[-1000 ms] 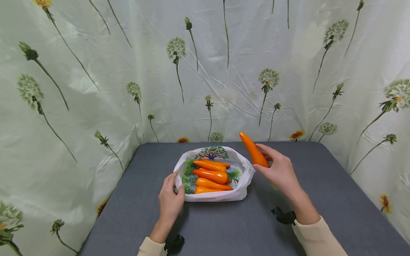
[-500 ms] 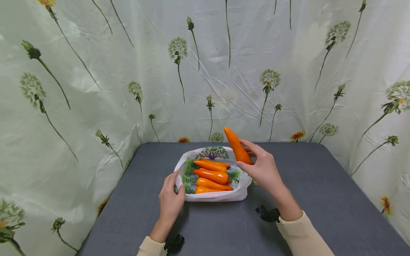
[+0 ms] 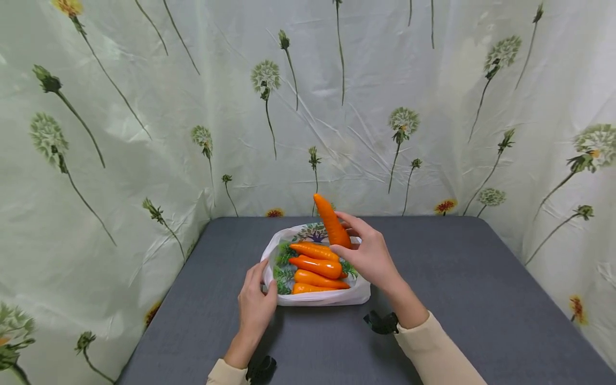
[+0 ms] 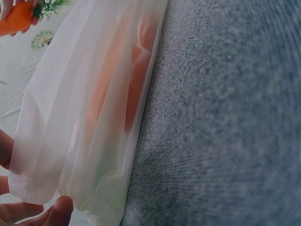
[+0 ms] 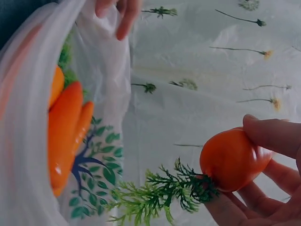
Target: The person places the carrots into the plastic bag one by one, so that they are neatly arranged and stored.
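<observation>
My right hand (image 3: 369, 256) grips an orange carrot (image 3: 331, 222) by its thick end, tip pointing up and away, over the right side of a white plastic bag (image 3: 323, 301). Green leafy tops (image 5: 160, 190) hang from the held carrot in the right wrist view. Several more carrots (image 3: 315, 266) lie across the inside of the open bag, their leaves at either end. At the bag's left rim my left hand (image 3: 256, 299) holds the plastic between thumb and fingers. The left wrist view shows the thumb (image 4: 61, 211) at the bag's edge, carrots showing faintly through.
The bag rests on a dark grey table (image 3: 317, 347), with a tree print (image 5: 91, 165) on its far inner wall. Behind and beside the table hangs a pale curtain (image 3: 361, 160) with dandelion prints.
My right hand has carried the carrot leftward, from beside the bag's right edge to above the bag. The left hand has stayed at the rim.
</observation>
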Tool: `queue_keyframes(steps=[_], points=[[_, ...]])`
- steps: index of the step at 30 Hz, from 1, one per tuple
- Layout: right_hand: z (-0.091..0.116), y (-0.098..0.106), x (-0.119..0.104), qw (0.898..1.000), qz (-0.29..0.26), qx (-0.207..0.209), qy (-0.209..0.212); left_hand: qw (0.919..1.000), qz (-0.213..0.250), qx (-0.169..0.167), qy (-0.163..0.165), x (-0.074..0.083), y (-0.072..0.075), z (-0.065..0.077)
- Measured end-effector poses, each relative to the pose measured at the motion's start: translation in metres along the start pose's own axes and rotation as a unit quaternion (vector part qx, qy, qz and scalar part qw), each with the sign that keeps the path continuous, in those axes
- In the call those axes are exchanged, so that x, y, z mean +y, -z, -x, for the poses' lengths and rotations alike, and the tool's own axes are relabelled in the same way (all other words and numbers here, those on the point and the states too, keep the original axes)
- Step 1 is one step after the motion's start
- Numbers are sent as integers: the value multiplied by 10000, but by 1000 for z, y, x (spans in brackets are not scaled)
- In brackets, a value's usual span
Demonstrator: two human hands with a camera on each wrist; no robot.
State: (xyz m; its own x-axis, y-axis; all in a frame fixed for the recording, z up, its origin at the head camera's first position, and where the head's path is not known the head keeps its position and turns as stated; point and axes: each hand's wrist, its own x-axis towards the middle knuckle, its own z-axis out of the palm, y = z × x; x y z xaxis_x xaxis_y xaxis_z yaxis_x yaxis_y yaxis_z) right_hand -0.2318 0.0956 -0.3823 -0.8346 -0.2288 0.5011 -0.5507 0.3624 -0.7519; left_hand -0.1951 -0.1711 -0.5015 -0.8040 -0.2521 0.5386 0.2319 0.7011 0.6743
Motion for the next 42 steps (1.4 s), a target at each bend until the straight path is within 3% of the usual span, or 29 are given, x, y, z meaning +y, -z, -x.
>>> queue_keyframes(steps=[6,11,17,25,32,36,42], points=[[0,-17,12,9990,-278,-324,-164,10000,-48,30,10,-1,0,1],[4,-30,23,9978,-147,-612,-208,10000,-69,46,16,-1,1,1],[9,-44,30,9920,646,-1086,-10,10000,-42,83,-23,-1,2,-1],[16,-55,31,9677,1949,-1519,499,9998,-34,152,-77,-1,3,-1],[21,-58,28,9434,2718,-1845,460,9996,20,183,-235,1,2,-2],[22,-59,29,9321,3027,-1880,653,9995,47,181,-257,1,1,-2],[21,-63,33,9230,3187,-1945,933,9996,9,189,-207,0,1,-2]])
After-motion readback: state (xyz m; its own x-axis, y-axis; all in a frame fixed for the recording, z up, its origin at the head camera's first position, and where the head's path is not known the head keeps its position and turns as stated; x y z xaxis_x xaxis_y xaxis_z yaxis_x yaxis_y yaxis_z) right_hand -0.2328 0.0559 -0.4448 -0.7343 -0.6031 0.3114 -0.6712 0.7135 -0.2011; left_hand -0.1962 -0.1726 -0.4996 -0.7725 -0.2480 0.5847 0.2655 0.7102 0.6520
